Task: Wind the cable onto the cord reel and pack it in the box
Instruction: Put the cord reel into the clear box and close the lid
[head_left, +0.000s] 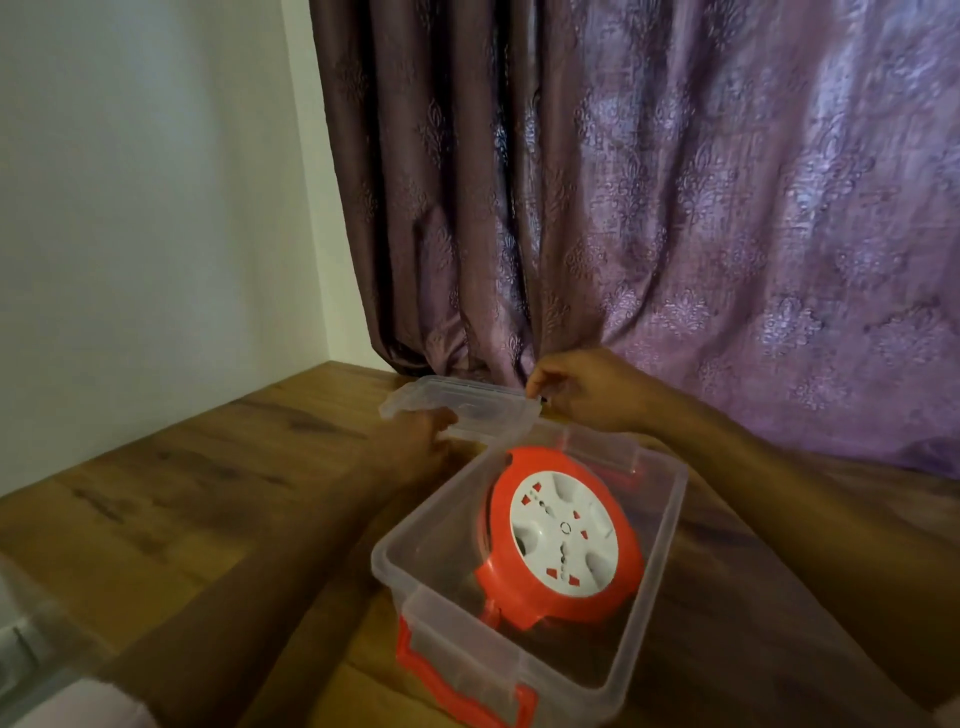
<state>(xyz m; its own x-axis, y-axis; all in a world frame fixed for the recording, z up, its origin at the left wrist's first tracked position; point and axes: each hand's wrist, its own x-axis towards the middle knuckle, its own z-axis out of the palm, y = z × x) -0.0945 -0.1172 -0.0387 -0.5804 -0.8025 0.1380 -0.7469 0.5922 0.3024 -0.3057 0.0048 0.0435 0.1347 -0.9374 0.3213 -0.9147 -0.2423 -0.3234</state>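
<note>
The orange cord reel (563, 540) with a white socket face leans tilted inside the clear plastic box (660, 540), which has an orange handle (457, 670) on its near end. Beyond the box, the clear lid (467, 410) is held just above the table. My left hand (421, 441) grips the lid's near left edge, its fingers partly seen through the plastic. My right hand (576, 389) pinches the lid's far right corner. The cable is not visible as a loose length.
The box stands on a wooden table (182, 493) in a corner. A white wall (145, 208) is at left and a purple curtain (675, 208) hangs close behind the lid. A pale blurred object (31, 649) lies at the near left edge.
</note>
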